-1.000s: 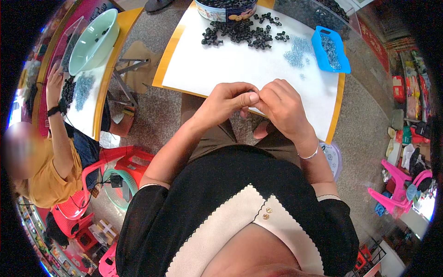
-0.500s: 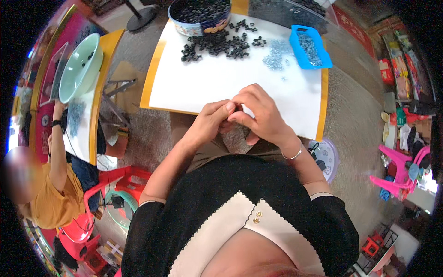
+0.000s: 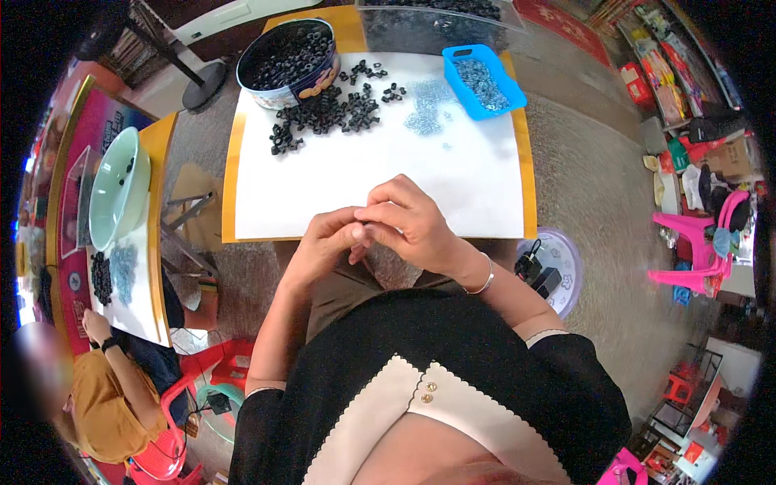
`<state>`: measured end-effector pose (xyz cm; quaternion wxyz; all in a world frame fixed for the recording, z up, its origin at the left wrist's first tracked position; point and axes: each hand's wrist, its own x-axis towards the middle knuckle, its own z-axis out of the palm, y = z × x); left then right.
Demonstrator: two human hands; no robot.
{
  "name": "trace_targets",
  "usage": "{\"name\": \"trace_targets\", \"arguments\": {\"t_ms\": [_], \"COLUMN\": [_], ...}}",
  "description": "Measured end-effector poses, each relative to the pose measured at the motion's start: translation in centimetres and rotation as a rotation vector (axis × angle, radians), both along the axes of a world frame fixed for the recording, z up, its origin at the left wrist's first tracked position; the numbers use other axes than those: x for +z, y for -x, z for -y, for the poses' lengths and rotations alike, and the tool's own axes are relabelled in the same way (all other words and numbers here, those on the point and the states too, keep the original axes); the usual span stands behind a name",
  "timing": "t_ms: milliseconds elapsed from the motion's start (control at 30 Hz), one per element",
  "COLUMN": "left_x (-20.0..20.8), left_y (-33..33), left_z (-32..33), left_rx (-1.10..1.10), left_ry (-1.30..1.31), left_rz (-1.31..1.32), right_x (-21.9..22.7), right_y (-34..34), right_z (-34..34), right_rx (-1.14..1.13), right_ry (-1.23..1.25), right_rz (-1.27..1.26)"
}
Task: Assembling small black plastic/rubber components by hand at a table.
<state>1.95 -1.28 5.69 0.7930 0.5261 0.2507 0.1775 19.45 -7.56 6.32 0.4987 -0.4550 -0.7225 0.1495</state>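
My left hand (image 3: pixel 333 241) and my right hand (image 3: pixel 411 228) meet at the near edge of the white-topped table (image 3: pixel 364 174). Both are closed, thumbs and fingertips pinched together. Whatever lies between them is hidden by the fingers. Beyond the hands, small black parts (image 3: pixel 323 113) are heaped on the white surface. Behind that heap stands a round tin (image 3: pixel 293 94) full of more black parts. Small clear bluish pieces (image 3: pixel 426 109) lie scattered to the right of the heap. A blue plastic basket (image 3: pixel 517 102) beside them holds many similar pieces.
A clear plastic bin (image 3: pixel 440 36) stands at the table's far end. To the left, a person (image 3: pixel 117 396) sits at another table with a pale green basin (image 3: pixel 137 194). A lilac basin (image 3: pixel 572 271) with black items is on the floor at right, and pink stools (image 3: pixel 691 242) stand farther off.
The view has shifted, so the table sits lower and further left. My hands stay pinched together. The other person's arm has drawn back from beside the basin.
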Motion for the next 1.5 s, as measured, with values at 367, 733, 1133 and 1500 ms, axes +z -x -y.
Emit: {"name": "trace_targets", "arguments": {"t_ms": [367,733,1133,1500], "left_x": [-0.3,-0.2,-2.0,-1.7], "left_y": [-0.4,-2.3,-1.5,-1.6], "left_z": [0.3,1.2,1.0,1.3], "left_rx": [0.161,0.293,0.249,0.388], "left_ry": [0.209,0.259,0.471,0.377], "left_rz": [0.116,0.171,0.334,0.26], "right_x": [0.6,-0.2,-0.2,0.1], "right_y": [0.3,0.5,0.5,0.6], "right_z": [0.4,-0.1,-0.4,-0.1], "right_rx": [-0.029,0.0,-0.135,-0.181], "right_ry": [0.165,0.262,0.137,0.154], "right_rz": [-0.22,-0.292,-0.135,-0.045]}}
